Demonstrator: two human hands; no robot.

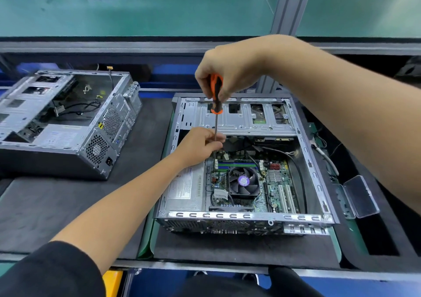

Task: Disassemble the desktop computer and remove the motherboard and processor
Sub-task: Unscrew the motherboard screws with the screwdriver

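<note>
An open desktop case lies on a dark mat in front of me. Inside it sits the green motherboard with a black CPU fan in the middle and a silver power supply to its left. My right hand grips the orange and black handle of a screwdriver, held upright over the case's far left part. My left hand pinches the screwdriver's thin shaft low down, near the motherboard's top left corner. The tip is hidden behind my fingers.
A second, emptied computer case lies at the left on the same mat. A clear plastic box stands at the right of the open case, with loose cables beside it. A green shelf runs across the back.
</note>
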